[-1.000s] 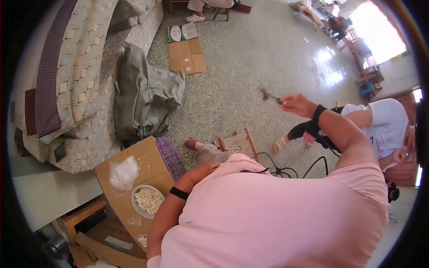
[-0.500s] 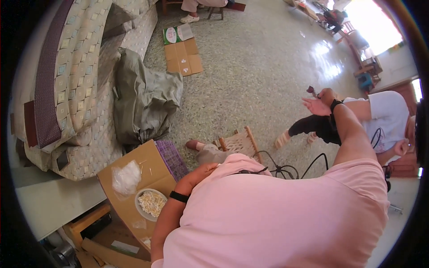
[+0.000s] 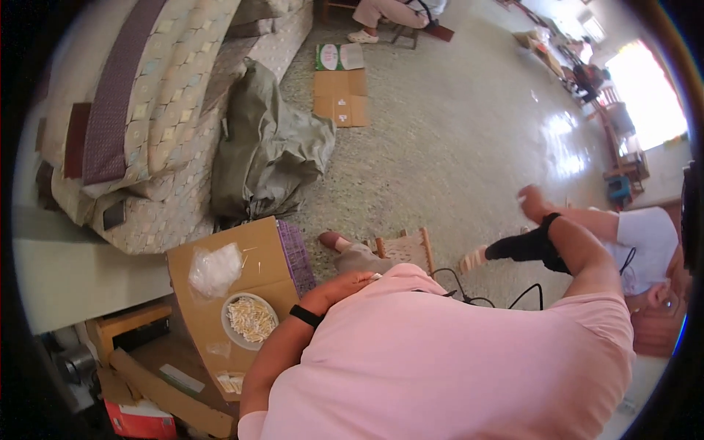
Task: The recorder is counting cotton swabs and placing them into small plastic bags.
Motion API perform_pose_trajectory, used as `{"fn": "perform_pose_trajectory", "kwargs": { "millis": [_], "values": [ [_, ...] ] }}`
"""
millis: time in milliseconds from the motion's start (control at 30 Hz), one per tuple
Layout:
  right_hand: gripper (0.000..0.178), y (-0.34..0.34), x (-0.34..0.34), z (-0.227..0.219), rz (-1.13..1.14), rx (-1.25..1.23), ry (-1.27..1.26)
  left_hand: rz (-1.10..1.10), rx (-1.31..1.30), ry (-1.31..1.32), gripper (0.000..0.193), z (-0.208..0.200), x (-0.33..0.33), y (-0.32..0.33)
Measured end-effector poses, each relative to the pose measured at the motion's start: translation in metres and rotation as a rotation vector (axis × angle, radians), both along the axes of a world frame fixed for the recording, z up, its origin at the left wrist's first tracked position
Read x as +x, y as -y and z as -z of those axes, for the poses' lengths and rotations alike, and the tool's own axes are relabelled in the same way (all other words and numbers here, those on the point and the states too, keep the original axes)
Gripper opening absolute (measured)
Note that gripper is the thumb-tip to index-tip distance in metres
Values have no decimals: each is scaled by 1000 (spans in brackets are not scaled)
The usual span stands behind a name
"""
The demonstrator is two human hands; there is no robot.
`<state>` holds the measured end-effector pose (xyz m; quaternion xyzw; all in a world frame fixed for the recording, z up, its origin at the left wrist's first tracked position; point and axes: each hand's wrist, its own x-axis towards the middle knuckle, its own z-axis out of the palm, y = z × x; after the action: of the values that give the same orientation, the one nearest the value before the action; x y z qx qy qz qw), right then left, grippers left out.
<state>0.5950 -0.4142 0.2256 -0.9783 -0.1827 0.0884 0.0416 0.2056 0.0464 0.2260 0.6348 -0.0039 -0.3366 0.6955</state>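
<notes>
My left hand (image 3: 353, 283) rests at the front of my pink shirt (image 3: 455, 352), its fingers curled. A small white bit shows at its fingertips, too small to name. My right arm reaches out to the right, and my right hand (image 3: 537, 204) is held up with bent fingers; what they hold, if anything, cannot be made out. Left of my left forearm, a bowl (image 3: 227, 331) of short white-and-yellow sticks stands on a cardboard sheet (image 3: 268, 277). A clear plastic bag (image 3: 216, 270) with white contents lies beyond the bowl, beside a few thin loose sticks (image 3: 251, 257).
Another person in a white shirt (image 3: 649, 235) is close by my right hand. A low woven stool (image 3: 403, 249) stands ahead of me, with black cables (image 3: 524, 290) beside it. A grey-green sack (image 3: 268, 154) leans against the patterned sofa (image 3: 165, 161). Flattened cardboard (image 3: 341, 95) lies on the floor.
My right hand has drawn away from the other person's open hand, which no longer shows. The dark red thing there is out of sight. The view has shifted; my left hand stays at my shirt.
</notes>
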Motion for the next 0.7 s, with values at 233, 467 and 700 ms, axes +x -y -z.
{"fn": "perform_pose_trajectory", "kwargs": {
  "millis": [233, 467, 700],
  "values": [
    [29, -266, -212, -41, -623, 143, -1473, -289, 15, 18, 32, 17, -20, -23],
    [23, -306, -194, -31, -507, -72, -1513, -1043, 34, 174, 31, -44, -101, -88],
    [19, -364, -201, -74, -626, 53, -1532, -1536, 62, 59, 31, -27, -201, -34]
  ]
}}
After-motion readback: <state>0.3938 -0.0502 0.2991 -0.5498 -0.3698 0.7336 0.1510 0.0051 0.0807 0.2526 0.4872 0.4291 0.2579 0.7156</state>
